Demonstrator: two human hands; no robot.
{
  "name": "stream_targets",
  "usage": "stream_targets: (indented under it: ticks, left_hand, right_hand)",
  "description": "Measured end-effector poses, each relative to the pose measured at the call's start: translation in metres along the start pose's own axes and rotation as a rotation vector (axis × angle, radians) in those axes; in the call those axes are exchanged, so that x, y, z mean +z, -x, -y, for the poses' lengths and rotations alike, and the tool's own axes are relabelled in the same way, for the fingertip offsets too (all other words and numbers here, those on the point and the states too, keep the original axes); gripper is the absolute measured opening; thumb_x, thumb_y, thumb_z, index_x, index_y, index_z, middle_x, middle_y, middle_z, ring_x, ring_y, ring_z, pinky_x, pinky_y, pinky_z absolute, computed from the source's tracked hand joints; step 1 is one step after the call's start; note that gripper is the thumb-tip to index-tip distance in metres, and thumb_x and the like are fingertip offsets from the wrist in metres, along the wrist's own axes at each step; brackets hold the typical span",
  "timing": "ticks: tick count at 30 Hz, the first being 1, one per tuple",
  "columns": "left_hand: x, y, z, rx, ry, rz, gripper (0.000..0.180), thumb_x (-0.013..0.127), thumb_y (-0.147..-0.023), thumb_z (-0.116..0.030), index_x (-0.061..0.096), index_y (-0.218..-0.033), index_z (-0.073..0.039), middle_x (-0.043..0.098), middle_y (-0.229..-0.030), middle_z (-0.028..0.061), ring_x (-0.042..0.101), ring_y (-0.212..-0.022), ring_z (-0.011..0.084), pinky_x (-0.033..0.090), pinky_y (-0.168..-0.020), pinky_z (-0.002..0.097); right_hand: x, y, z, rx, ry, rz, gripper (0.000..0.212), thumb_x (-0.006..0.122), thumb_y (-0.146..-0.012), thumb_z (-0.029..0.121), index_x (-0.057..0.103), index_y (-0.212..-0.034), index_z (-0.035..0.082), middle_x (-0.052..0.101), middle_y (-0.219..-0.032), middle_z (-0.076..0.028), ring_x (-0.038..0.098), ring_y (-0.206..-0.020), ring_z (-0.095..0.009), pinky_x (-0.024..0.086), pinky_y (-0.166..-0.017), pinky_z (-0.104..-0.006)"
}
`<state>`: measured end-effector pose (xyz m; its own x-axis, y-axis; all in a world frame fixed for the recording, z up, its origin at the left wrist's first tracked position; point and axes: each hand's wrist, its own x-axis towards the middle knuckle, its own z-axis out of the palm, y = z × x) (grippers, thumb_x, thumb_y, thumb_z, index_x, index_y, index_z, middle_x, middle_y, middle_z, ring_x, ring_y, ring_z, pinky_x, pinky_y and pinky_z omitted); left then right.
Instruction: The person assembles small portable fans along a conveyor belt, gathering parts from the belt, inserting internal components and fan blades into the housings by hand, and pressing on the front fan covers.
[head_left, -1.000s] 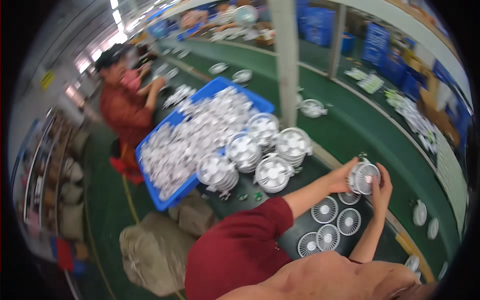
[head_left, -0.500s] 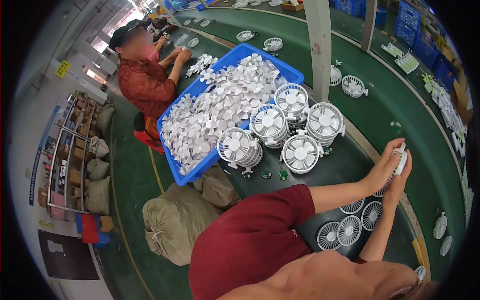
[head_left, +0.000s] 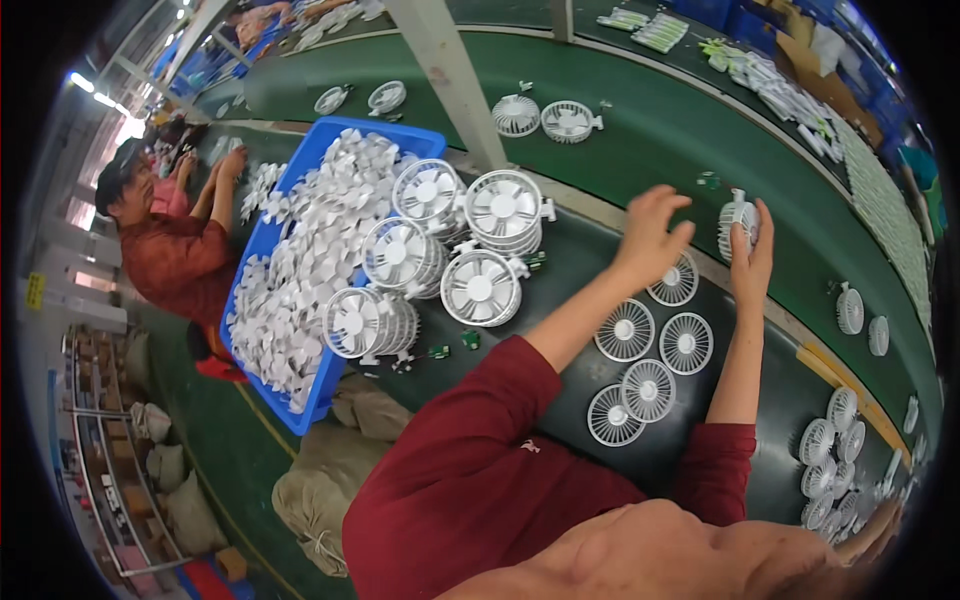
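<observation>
My right hand [head_left: 752,258] holds a small white fan head [head_left: 736,226] edge-on over the green conveyor, thumb on one side and fingers on the other. To its left, my left hand [head_left: 652,238] is raised and holds nothing, its fingers apart and slightly bent. Below my hands, several round white fan grilles [head_left: 686,343] lie flat on the dark table [head_left: 540,385], some overlapping. Farther left stand several stacks of white fan housings with blades in them, among them a near one [head_left: 480,288].
A blue bin [head_left: 432,142] full of loose white fan blades [head_left: 300,260] stands at the left, near a co-worker [head_left: 180,240]. A metal post [head_left: 450,80] rises by the conveyor [head_left: 640,165]. More fan parts [head_left: 835,450] and another person's hand [head_left: 875,530] are at the lower right.
My hands have come apart: the left has let go of the fan head and moved left, while the right keeps it. The view has turned toward the right.
</observation>
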<state>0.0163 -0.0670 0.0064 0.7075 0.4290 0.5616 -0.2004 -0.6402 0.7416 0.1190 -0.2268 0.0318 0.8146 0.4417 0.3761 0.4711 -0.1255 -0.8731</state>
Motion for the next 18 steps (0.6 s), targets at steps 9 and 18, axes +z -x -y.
stream_targets:
  ticks: [9,18]
  left_hand:
    - [-0.017,-0.084,0.045,-0.392,-0.487,-0.251,0.068,0.069,-0.08,-0.022,0.037,-0.137,-0.007,0.022,-0.15,0.0206,0.01,-0.142,0.0404,0.014,-0.111,0.0601]
    - [-0.037,-0.098,0.093,-0.453,-0.661,-0.231,0.056,0.07,-0.08,-0.036,0.052,-0.125,-0.008,0.047,-0.131,0.0184,0.029,-0.132,0.0373,0.019,-0.106,0.0617]
  right_hand:
    - [-0.001,0.03,0.054,-0.173,0.502,0.428,0.065,0.076,-0.067,0.018,0.054,-0.128,0.009,0.044,-0.139,-0.019,0.041,-0.128,-0.036,0.035,-0.106,-0.0416]
    - [0.035,0.041,0.059,-0.166,0.507,0.642,0.054,0.069,-0.068,0.004,0.057,-0.12,0.007,0.058,-0.122,-0.016,0.052,-0.114,-0.036,0.042,-0.098,-0.0402]
